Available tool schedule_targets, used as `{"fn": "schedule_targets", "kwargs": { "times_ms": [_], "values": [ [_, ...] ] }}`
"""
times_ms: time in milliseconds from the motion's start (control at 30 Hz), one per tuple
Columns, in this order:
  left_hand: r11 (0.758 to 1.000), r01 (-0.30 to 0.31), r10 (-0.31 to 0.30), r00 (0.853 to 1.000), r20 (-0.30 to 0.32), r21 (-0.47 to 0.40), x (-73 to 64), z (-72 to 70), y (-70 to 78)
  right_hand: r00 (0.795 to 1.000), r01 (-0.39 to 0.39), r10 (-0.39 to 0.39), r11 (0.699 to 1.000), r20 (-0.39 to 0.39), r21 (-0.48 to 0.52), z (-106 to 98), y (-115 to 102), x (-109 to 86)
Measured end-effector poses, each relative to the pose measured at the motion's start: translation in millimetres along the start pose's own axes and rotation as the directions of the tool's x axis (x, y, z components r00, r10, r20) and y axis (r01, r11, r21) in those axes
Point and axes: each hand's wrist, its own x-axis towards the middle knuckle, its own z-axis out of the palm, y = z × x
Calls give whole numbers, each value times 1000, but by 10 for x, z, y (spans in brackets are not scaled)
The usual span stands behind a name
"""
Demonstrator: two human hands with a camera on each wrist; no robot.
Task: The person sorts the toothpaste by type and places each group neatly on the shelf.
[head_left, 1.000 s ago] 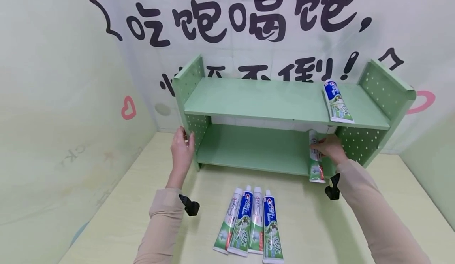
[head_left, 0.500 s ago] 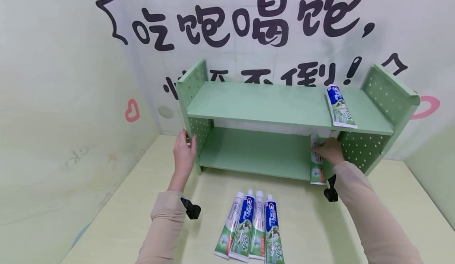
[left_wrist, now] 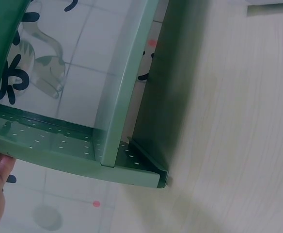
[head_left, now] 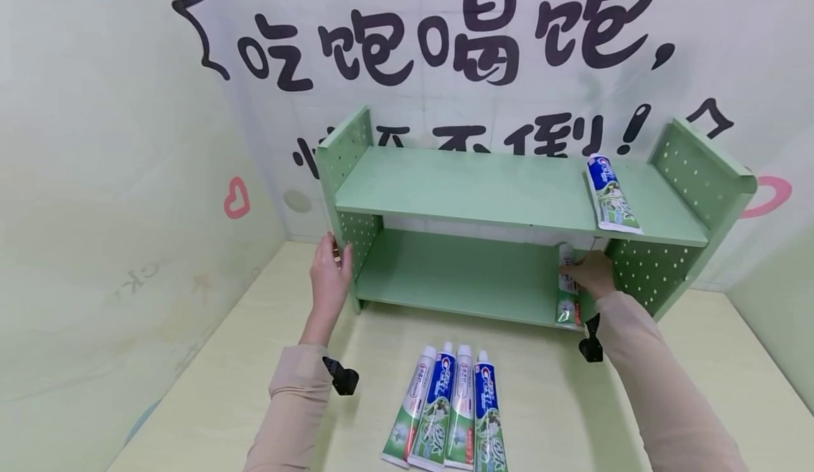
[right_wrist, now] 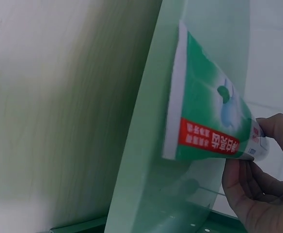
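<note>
Head: right hand (head_left: 594,274), right of centre, pinches a toothpaste tube (head_left: 568,306) at the lower board of the green shelf (head_left: 458,267); fingers mask part of the tube, can't tell if it touches the board. Left hand (head_left: 328,278), left of centre, grips the shelf's side panel, some fingers partly hidden. Rightmost table tube (head_left: 490,415) cut off by bottom edge.

Left wrist: left hand mostly cropped, lower left, fingertip at panel edge.

Right wrist: tube right of centre, tilted; white flat crimp, green body, red label, white characters. Fingers hide part of its narrow end.
</note>
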Motion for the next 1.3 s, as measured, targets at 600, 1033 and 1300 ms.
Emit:
{"fn": "schedule_targets", "kwargs": {
  "times_ms": [600,1033,1300],
  "values": [
    [1000,-9,9,1000,-12,-1,6,5,3,998,52,-52,999,-42,-1,65,36,91],
    [1000,-6,6,1000,-2,-11,-17,14,3,999,30,-29,999,-29,15,85,49,78],
    [1000,-7,7,1000,-8,-6,-6,19,5,999,12,-11,1000,-31,19,96,41,67]
  ]
}}
